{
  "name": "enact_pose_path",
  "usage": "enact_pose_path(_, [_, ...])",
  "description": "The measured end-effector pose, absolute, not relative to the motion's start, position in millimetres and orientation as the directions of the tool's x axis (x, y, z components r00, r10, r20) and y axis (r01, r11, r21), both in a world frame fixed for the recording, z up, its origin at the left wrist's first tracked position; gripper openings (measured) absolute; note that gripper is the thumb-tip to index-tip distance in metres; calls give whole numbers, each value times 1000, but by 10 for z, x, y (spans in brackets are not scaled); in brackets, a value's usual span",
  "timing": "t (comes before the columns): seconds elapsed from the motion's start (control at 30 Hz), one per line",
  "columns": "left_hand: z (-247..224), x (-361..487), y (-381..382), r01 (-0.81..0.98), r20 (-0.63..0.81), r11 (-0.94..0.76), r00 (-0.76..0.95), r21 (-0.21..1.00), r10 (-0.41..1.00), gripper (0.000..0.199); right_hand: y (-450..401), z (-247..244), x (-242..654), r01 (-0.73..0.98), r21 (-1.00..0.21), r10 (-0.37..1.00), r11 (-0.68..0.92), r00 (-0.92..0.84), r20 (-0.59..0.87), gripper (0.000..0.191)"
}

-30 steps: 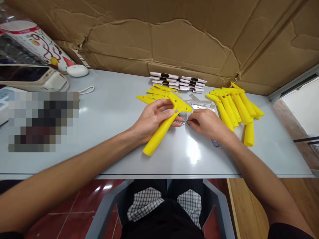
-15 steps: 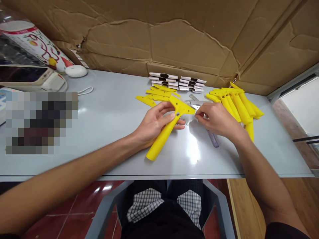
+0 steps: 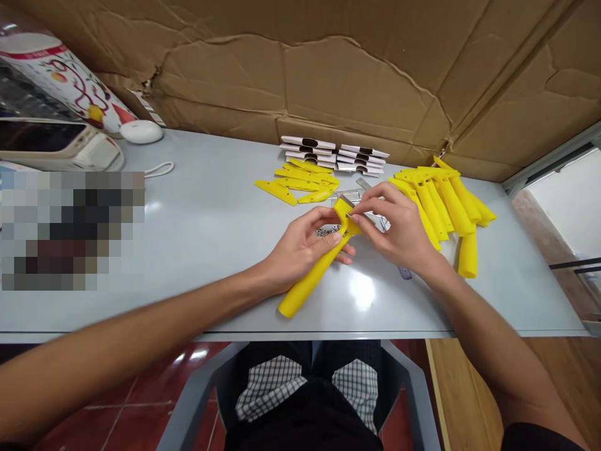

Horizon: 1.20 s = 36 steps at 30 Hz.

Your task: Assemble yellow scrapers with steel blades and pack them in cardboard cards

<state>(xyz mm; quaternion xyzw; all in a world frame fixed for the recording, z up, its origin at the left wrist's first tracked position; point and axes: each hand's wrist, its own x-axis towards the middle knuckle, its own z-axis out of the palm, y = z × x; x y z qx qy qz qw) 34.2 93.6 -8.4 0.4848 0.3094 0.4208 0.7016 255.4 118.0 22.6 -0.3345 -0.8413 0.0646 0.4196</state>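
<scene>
Grey table [image 3: 197, 207] backed by torn cardboard [image 3: 357, 75]. Left hand [image 3: 305, 247] is curled around a yellow handle [image 3: 312, 275], which slants toward the near edge of the table. Right hand [image 3: 399, 228] pinches a thin metal blade [image 3: 359, 216] against the handle's wide head. Small screws [image 3: 326, 231] lie just behind the left thumb. More yellow handles [image 3: 446, 200] are piled to the right; flat yellow plates [image 3: 300, 178] and white packets [image 3: 333, 153] sit farther back, near the cardboard.
</scene>
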Motion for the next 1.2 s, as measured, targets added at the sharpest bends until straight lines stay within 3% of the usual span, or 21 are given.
enact_pose_path(1.2, [-40, 367, 919, -227, 25, 96, 479, 969, 878, 17, 1144, 199, 2530, 592, -454, 719, 665, -345, 603, 9])
